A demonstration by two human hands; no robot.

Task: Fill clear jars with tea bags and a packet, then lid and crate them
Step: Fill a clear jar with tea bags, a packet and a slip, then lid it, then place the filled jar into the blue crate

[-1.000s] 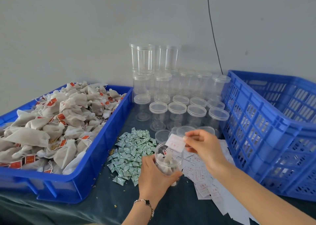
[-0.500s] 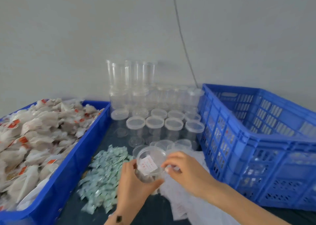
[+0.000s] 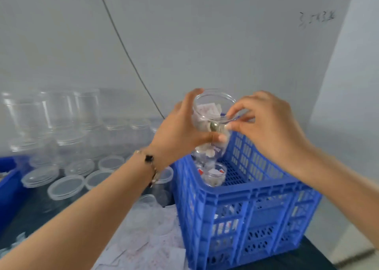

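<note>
Moved: jar [image 3: 212, 124] now being carried from table to above crate [image 3: 242, 189].
Left hand [image 3: 180, 130]: grip closing round jar.
Right hand [image 3: 266, 124]: pinching lid [image 3: 235, 119]; should be seating it squarely.

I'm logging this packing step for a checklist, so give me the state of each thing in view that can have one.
Held jar: filled, lifted over the crate, lid being fitted at its mouth.
Lid: pinched at the jar's rim, not plainly seated.
Left hand: grips the jar's body.
Right hand: pinches the lid.
Blue crate: open-topped, holding filled jars.
Jar in crate: filled, lidded, upright.
Spare jars: empty, stacked.
</note>
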